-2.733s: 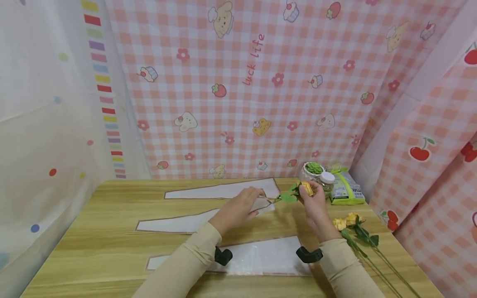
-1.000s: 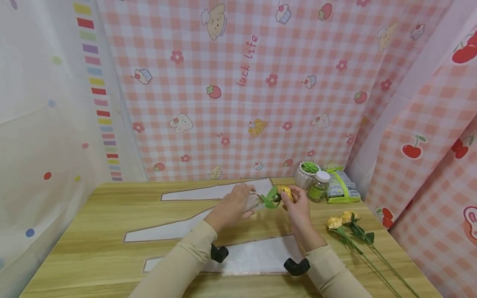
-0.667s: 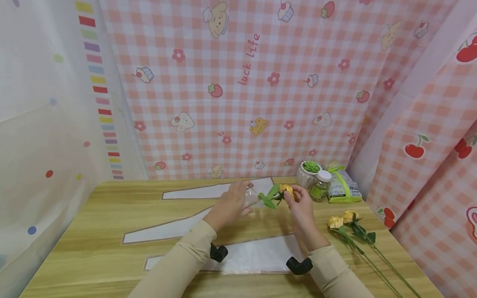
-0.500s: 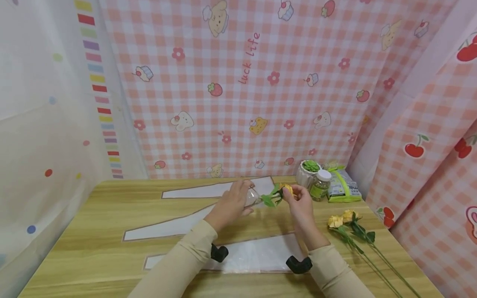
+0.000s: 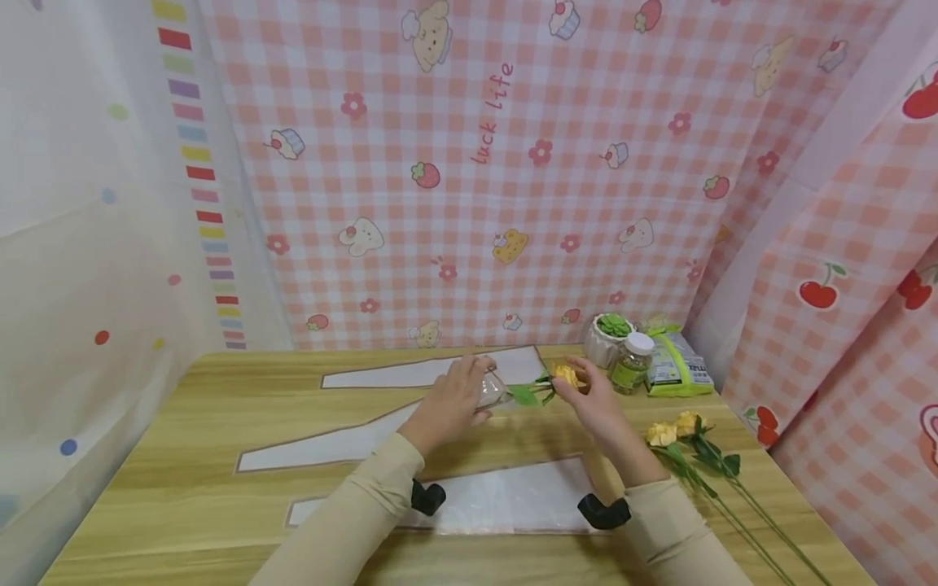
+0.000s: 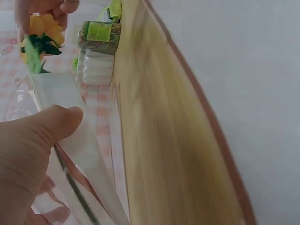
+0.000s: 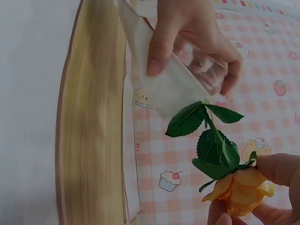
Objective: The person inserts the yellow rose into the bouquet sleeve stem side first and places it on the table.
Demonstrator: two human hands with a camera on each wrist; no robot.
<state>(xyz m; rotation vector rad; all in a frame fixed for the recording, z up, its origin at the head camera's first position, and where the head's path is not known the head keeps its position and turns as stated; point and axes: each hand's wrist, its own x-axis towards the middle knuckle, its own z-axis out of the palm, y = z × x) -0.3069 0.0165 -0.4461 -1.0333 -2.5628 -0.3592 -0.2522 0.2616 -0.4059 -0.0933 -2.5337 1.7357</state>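
My left hand (image 5: 449, 407) grips a flower sleeve (image 7: 171, 91) with a white face and a clear face, its thumb across the white side. The sleeve's mouth gapes toward the right. A yellow artificial rose (image 5: 566, 375) with green leaves lies in line with that mouth. Its stem runs inside the sleeve in the left wrist view, while the bloom (image 7: 241, 191) and leaves stay outside. My right hand (image 5: 602, 415) holds the bloom between thumb and fingers. The stem's lower end is hidden behind the left hand in the head view.
Flat white sleeves with brown edges lie at the back (image 5: 432, 373), middle (image 5: 330, 443) and front (image 5: 513, 496) of the wooden table. Two more yellow roses (image 5: 674, 431) lie at right. Behind stand a potted succulent (image 5: 607, 342), a lidded jar (image 5: 632, 366) and a green-grey packet (image 5: 677, 366).
The right hand has brought the rose leftward, nearer the sleeve, and the stem has slid farther into its mouth. In the last half second the right hand's fingers have loosened slightly around the bloom.
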